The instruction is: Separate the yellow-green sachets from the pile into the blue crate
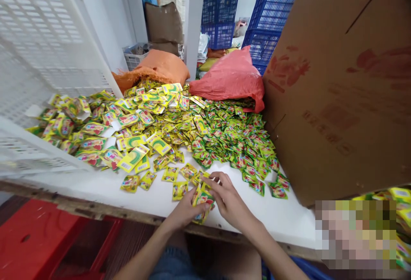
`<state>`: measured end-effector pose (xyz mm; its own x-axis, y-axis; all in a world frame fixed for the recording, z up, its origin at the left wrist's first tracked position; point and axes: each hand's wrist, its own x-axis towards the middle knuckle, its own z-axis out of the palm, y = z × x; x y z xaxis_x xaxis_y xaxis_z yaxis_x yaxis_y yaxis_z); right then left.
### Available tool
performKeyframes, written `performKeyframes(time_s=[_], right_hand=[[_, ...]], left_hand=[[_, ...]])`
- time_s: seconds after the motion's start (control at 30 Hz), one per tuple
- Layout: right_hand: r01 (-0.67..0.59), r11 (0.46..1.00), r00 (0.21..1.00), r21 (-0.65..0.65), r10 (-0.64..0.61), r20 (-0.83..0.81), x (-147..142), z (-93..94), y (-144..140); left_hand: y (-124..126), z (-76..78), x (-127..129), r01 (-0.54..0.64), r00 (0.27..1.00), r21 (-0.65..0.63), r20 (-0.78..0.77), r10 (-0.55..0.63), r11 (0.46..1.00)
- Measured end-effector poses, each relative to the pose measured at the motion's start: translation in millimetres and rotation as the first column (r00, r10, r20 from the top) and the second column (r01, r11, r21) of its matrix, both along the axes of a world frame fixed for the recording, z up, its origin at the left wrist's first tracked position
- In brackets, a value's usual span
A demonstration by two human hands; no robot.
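Note:
Near the table's front edge, my left hand [185, 210] is closed around a small yellow and green printed carton [203, 198] with a red picture on its face. My right hand [226, 196] is at the carton's upper end, its fingers curled and the tips pinching a small yellow packet [198, 178]. How far the packet is inside the carton is hidden by the fingers. Loose yellow sachets [180, 190] lie on the white table [154, 203] just left of and beyond my hands. To the right spreads a heap of green sachets [231, 138].
Printed cartons [135, 158] pile up at left, by a tipped white plastic crate [64, 151]. An orange sack [167, 66] and a red sack [231, 76] spill sachets at the back. A large cardboard box [337, 100] blocks the right. A red stool [35, 237] stands lower left.

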<state>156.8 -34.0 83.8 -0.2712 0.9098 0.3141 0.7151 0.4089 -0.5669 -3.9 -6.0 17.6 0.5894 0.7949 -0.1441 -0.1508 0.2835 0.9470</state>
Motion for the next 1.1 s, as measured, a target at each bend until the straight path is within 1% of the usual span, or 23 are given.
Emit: performKeyframes(time_s=[0.07, 0.13, 0.23, 0.3, 0.33, 0.4, 0.43, 0.47, 0.57, 0.67, 0.73, 0.83, 0.9, 0.97, 1.0, 1.03, 1.1], right_hand=[[0.098, 0.995, 0.995, 0.018, -0.098, -0.034, 0.8, -6.7, -2.1], [0.152, 0.988, 0.988, 0.018, -0.151, -0.035, -0.7, -12.4, -4.5], [0.114, 0.993, 0.993, 0.018, -0.115, 0.029, -3.1, -15.6, -9.1], [0.138, 0.99, 0.99, 0.026, -0.139, 0.038, -2.1, -17.0, -12.9], [0.186, 0.982, 0.982, 0.037, -0.187, 0.013, -0.8, -18.9, -15.1], [0.304, 0.952, 0.948, 0.037, -0.299, -0.107, 1.6, -27.4, -19.5], [0.339, 0.941, 0.924, 0.008, -0.332, -0.188, 2.0, -34.0, -21.7], [0.347, 0.937, 0.898, -0.043, -0.345, -0.272, 1.5, -41.8, -23.8], [0.276, 0.938, 0.817, -0.21, -0.344, -0.463, -3.9, -65.3, -28.5], [0.243, 0.93, 0.769, -0.277, -0.359, -0.529, -8.7, -76.4, -28.7], [0.22, 0.935, 0.77, -0.278, -0.341, -0.539, -9.1, -75.8, -26.1], [0.217, 0.95, 0.789, -0.225, -0.307, -0.533, -8.4, -71.9, -20.0], [0.247, 0.948, 0.773, -0.202, -0.318, -0.549, -9.1, -70.9, -16.2], [0.283, 0.936, 0.739, -0.209, -0.352, -0.575, -10.5, -70.8, -14.3], [0.286, 0.935, 0.736, -0.21, -0.354, -0.577, -11.2, -70.5, -14.3], [0.273, 0.941, 0.748, -0.2, -0.338, -0.571, -11.6, -69.9, -14.9], [0.213, 0.962, 0.797, -0.168, -0.271, -0.54, -12.0, -67.5, -17.6]], left_hand=[[0.9, -1.5, 1.6, -0.003, 1.0, 0.068, -0.012, 0.004, 0.998], [1.6, -2.9, 4.5, -0.012, 0.999, 0.113, -0.037, 0.016, 0.994], [2.0, -4.3, 9.3, -0.032, 0.998, 0.14, -0.056, 0.04, 0.99], [1.7, -4.7, 10.9, -0.054, 0.998, 0.162, -0.035, 0.06, 0.985], [1.3, -4.7, 11.1, -0.069, 0.997, 0.168, -0.02, 0.073, 0.983], [-0.4, -4.7, 10.7, -0.118, 0.993, 0.169, 0.007, 0.118, 0.979], [-1.8, -4.6, 10.2, -0.135, 0.991, 0.164, 0.015, 0.134, 0.977], [-3.4, -4.4, 9.7, -0.14, 0.99, 0.158, 0.02, 0.138, 0.977], [-8.6, -3.6, 8.2, -0.138, 0.99, 0.144, 0.04, 0.134, 0.98], [-10.6, -4.0, 5.5, -0.177, 0.984, 0.185, 0.024, 0.175, 0.967], [-8.8, -5.3, 3.1, -0.143, 0.986, 0.229, -0.05, 0.158, 0.963], [-3.8, -6.9, 0.4, -0.095, 0.978, 0.274, -0.154, 0.141, 0.957], [-1.6, -6.7, -0.3, -0.142, 0.97, 0.312, -0.145, 0.195, 0.939], [-1.3, -5.2, -0.7, -0.215, 0.964, 0.326, -0.082, 0.254, 0.921], [-1.7, -4.0, -1.1, -0.237, 0.962, 0.325, -0.053, 0.268, 0.915], [-2.3, -2.7, -1.6, -0.246, 0.961, 0.33, -0.038, 0.273, 0.911], [-3.2, 0.4, -3.1, -0.216, 0.966, 0.365, -0.056, 0.253, 0.906]])
